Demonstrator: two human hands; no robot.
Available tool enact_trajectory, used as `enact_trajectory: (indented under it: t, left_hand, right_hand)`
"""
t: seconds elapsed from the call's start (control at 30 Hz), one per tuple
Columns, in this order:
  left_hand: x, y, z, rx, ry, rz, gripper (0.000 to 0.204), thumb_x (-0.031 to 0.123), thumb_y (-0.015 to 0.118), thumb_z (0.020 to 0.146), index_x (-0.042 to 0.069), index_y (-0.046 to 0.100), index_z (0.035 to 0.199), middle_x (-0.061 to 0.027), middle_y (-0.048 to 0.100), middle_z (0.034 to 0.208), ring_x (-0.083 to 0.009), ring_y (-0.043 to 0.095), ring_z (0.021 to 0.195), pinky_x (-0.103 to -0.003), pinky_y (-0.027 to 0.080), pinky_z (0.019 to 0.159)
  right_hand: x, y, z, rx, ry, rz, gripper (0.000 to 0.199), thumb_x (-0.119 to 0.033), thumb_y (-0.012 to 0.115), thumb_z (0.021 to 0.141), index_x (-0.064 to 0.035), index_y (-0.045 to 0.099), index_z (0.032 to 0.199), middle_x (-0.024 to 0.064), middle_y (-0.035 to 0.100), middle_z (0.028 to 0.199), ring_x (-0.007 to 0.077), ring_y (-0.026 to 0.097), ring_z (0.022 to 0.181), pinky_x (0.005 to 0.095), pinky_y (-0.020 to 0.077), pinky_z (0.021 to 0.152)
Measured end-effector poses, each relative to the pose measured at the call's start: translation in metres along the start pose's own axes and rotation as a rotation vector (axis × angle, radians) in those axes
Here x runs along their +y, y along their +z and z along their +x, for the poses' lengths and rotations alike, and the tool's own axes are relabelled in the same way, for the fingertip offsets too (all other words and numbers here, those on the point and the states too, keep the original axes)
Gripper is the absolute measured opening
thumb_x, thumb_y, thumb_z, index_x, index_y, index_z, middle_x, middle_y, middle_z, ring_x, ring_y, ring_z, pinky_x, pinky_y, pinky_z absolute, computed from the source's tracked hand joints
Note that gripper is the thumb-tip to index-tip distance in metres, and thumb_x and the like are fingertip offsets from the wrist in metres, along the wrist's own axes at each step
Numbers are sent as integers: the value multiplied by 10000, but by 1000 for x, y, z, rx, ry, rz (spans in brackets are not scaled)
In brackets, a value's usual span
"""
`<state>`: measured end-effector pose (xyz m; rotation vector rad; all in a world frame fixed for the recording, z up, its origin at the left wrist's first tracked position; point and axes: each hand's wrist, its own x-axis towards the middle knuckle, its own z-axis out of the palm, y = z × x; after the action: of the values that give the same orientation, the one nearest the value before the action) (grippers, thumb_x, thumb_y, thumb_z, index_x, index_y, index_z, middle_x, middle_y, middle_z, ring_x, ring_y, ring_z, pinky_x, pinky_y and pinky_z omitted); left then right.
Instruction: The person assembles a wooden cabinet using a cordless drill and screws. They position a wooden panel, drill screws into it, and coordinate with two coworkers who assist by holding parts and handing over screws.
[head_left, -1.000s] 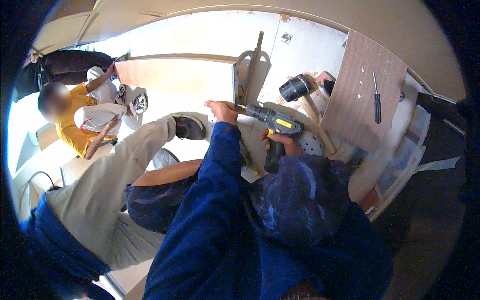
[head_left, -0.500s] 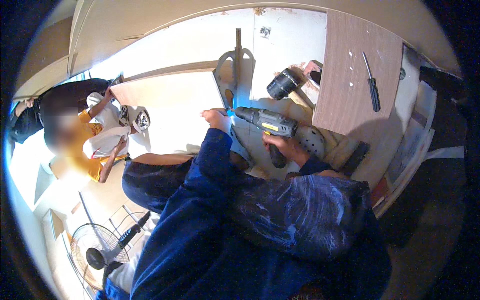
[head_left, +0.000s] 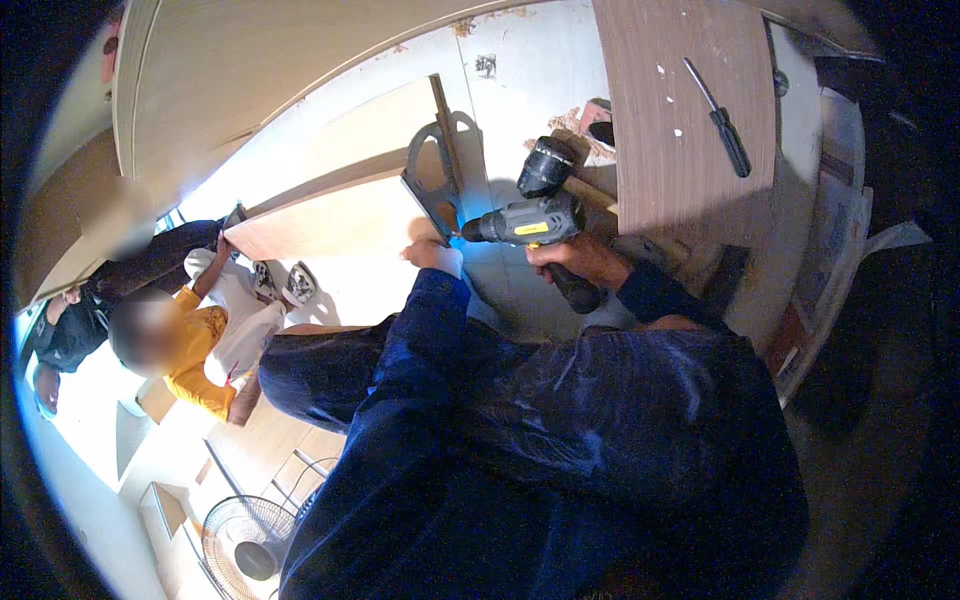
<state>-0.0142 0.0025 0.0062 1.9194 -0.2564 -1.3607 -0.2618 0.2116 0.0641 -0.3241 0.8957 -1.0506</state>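
Note:
My right hand is wrapped around the handle of a grey and black cordless drill. The drill's chuck points left, at the near end of a pale wooden board, and a blue-white light glows around its tip. Whether the bit touches the board cannot be made out. At that same end, my left hand has its fingers curled at the board's lower corner, just left of the chuck. A dark, narrow edge piece with a rounded cutout stands by the board's end.
A mallet with a black head lies beyond the drill. On a brown wood panel rests a black-handled screwdriver. A person in yellow sits left, with a hand at the board's far end; another wears dark clothes. A fan stands lower left.
The view has shifted, and the fan shows lower down. My right hand has turned the drill to a more level tilt, its chuck still at the board's end. My left hand stays at the corner.

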Motion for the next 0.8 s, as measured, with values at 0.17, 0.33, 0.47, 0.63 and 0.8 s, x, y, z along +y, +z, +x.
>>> enact_trajectory:
  t: [0.17,0.33,0.47,0.63,0.8]
  left_hand:
    - [0,-5,2,-29,-18,-22,753,610,231,1015,87,433,1518,-107,459,1577,-291,434,1431,-459,327,1193]
    - [1,-4,0,-49,-40,-22,758,608,246,1012,88,412,1537,-108,439,1596,-288,405,1460,-458,313,1204]
    - [5,2,-4,-75,-61,-20,763,607,257,1009,88,396,1552,-108,423,1611,-285,383,1484,-458,302,1213]
    - [3,3,-7,138,-69,-57,776,613,241,1009,80,400,1551,-100,425,1610,-295,384,1482,-472,319,1206]
    - [1,0,-11,60,-19,-76,763,615,242,1011,95,413,1542,-82,419,1615,-300,393,1471,-471,297,1215]
  right_hand:
    - [25,25,-7,40,166,415,199,-274,685,939,-79,656,966,33,656,813,131,621,673,301,519,635]
    - [22,38,-9,83,51,219,206,-245,691,906,-51,645,958,36,660,809,146,641,672,317,537,631]
    - [5,29,-11,94,-81,-176,201,-217,662,920,-23,641,966,37,657,798,145,641,670,331,533,618]
    - [-5,19,-4,24,-58,-3,149,-187,641,943,-49,611,896,26,604,760,137,601,666,314,502,624]
    - [-6,21,-3,-3,-65,100,139,-183,666,899,-62,602,877,30,606,755,134,600,680,311,491,638]
